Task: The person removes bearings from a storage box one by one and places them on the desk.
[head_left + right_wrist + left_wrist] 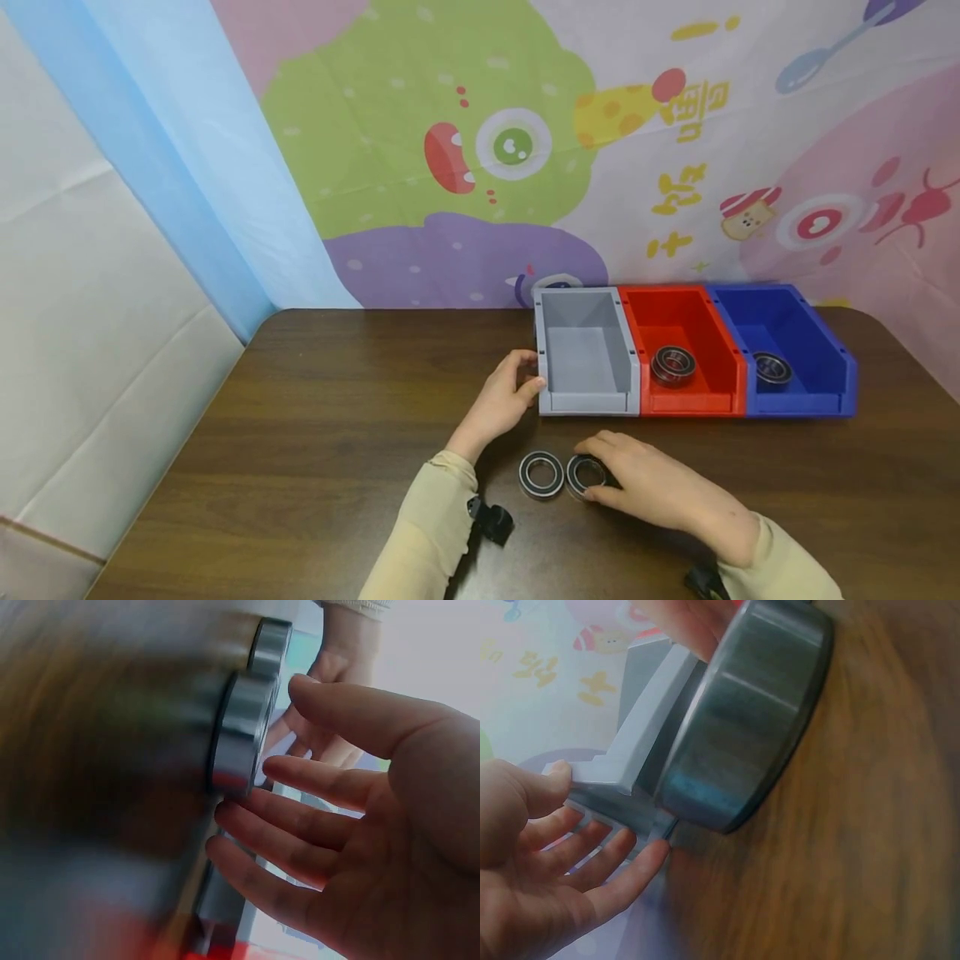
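Note:
Two bearings lie side by side on the table: a left one (541, 475) and a right one (577, 477). Over the right bearing is my right hand (651, 483), thumb and fingers spread around its right side; in the right wrist view the hand (360, 817) is beside the bearing (241, 735), fingers loosely extended. At the left wall of the grey bin (588, 358) is my left hand (504, 400), thumb at the rim and fingers along the outside. The left wrist view shows that hand (570, 855) with its thumb on the bin edge (604, 772).
Joined to the grey bin are a red bin (693, 404) holding bearings (673, 365) and a blue bin (802, 405) with a bearing (772, 369). A patterned cloth (420, 167) hangs behind the brown table (315, 467).

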A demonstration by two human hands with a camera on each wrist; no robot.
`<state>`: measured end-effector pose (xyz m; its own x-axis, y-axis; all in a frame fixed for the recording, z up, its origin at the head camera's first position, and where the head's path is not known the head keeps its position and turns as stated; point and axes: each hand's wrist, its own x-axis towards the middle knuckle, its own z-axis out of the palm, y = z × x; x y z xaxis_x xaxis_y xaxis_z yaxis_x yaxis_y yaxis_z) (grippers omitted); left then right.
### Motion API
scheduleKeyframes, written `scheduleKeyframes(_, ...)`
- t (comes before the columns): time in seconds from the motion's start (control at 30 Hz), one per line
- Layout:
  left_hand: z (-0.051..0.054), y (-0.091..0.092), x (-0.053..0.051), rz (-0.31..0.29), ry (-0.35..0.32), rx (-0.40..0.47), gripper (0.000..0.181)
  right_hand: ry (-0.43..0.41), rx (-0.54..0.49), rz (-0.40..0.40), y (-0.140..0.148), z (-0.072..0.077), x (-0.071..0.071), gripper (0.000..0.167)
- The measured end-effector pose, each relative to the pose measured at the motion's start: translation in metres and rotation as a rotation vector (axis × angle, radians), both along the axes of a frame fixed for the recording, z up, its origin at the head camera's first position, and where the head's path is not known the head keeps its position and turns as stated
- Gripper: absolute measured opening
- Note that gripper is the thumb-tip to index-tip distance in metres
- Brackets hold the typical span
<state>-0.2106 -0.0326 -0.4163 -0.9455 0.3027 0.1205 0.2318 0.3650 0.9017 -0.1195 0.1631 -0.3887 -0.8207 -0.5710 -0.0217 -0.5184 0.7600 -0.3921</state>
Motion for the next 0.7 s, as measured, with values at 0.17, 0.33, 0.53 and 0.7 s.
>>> scheduleKeyframes(0.17, -0.001, 0.000, 0.000, 0.001, -0.005, 0.005, 0.032, 0.097, -0.023, -0.103, 0.015, 0.010, -0.006, 0.041)
scheduleKeyframes(0.33, -0.001, 0.000, -0.001, 0.002, -0.005, 0.008, 0.032, 0.218, -0.034, -0.201, 0.036, 0.023, -0.017, 0.031)
scheduleKeyframes(0.53, -0.001, 0.000, -0.001, -0.001, -0.005, 0.001, 0.032, 0.254, -0.041, -0.289, 0.061, 0.030, -0.030, 0.024)
scheduleKeyframes(0.7, -0.001, 0.000, 0.000, 0.001, -0.010, 0.006, 0.032, 0.265, -0.045, -0.334, 0.076, 0.028, -0.044, 0.019)
